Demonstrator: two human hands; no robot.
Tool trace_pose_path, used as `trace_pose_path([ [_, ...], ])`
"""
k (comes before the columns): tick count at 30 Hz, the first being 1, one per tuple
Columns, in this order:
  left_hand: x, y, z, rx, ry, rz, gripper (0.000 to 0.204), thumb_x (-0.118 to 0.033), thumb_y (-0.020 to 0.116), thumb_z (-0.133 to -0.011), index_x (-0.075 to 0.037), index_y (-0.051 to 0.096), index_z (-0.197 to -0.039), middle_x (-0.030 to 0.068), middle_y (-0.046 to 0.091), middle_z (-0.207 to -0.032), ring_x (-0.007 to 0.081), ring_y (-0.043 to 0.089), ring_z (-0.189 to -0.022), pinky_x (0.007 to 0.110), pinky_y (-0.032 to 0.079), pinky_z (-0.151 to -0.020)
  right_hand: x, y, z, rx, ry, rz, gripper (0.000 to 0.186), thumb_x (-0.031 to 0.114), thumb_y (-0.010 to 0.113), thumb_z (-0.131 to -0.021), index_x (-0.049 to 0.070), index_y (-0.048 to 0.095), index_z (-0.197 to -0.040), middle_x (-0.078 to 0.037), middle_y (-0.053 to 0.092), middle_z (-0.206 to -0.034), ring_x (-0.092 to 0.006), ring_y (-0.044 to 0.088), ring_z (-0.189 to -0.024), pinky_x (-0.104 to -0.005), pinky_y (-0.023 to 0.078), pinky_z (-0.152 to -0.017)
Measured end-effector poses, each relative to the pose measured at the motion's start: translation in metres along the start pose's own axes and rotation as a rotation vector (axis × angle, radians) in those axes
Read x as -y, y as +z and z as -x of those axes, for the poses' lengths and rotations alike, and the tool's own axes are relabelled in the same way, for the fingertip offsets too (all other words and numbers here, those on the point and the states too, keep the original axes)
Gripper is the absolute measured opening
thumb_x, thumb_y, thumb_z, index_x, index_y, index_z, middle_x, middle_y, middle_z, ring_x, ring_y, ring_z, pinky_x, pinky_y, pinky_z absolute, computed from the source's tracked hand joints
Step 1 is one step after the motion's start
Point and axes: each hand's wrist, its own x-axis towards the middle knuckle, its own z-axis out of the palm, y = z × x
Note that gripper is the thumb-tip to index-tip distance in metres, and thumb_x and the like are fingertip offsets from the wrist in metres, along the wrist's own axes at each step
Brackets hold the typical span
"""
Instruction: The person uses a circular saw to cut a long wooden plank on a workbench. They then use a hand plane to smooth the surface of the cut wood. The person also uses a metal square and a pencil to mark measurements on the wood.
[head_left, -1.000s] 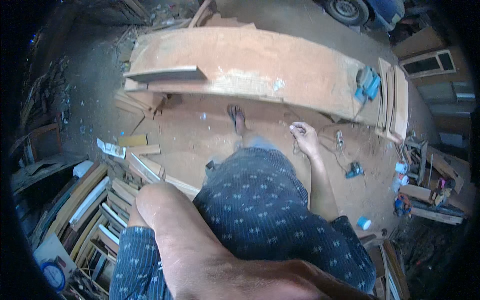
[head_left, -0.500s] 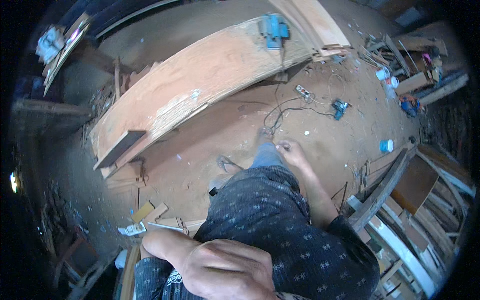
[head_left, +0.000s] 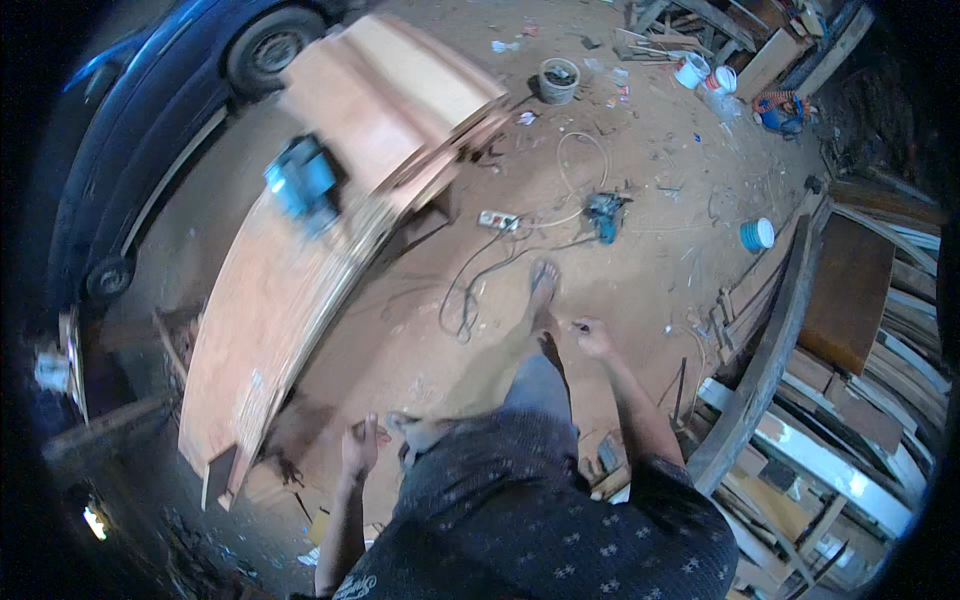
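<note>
My left hand (head_left: 364,446) is raised at my left side, its fingers loosely apart and holding nothing I can see. My right hand (head_left: 592,337) hangs in front of my right side with fingers curled in; a dark spot shows between them, too small to name. Neither hand touches the workpieces. Nearest my left hand is a stack of long curved plywood sheets (head_left: 270,300). On it sit a blurred blue power tool (head_left: 302,185) and a pile of wood panels (head_left: 400,85). Ahead of my right hand, a smaller blue-green power tool (head_left: 605,216) lies on the floor.
A white power strip (head_left: 498,220) with dark looped cables lies ahead of my foot. Timber offcuts fill a wooden-framed rack (head_left: 760,370) at right. Buckets (head_left: 558,80) and a blue-and-white tub (head_left: 757,234) stand on the dirt floor. A dark blue vehicle (head_left: 150,130) is parked at far left.
My view has turned right, and a foot is forward. The left hand has swung from close in front of my body out to my left side. The right hand stays low, curled.
</note>
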Motion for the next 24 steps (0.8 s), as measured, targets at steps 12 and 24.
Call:
trace_pose_path([
  [12, -0.148, 0.248, -0.162, 0.302, -0.467, 0.352, 0.043, -0.026, 0.051, -0.108, 0.004, 0.051, -0.139, 0.0197, 0.068, -0.121, 0.0253, 0.071, -0.095, 0.038, 0.059, -0.076, -0.163, -0.017, -0.55, 0.088, 0.05, 0.434, 0.036, 0.019, 0.062, -0.088, -0.003, 0.065, -0.117, -0.03, 0.065, -0.118, -0.0424, 0.066, -0.107, -0.0505, 0.054, -0.091],
  [24, -0.123, 0.235, -0.162, 0.167, -0.951, 0.025, 0.045, -0.029, 0.051, -0.108, 0.003, 0.05, -0.14, 0.0198, 0.069, -0.118, 0.0271, 0.072, -0.091, 0.04, 0.059, -0.074, -0.348, 0.044, -0.674, 0.356, 0.237, 0.63, 0.049, 0.026, 0.046, -0.098, -0.001, 0.048, -0.139, -0.026, 0.06, -0.132, -0.0407, 0.063, -0.118, -0.0476, 0.055, -0.096],
])
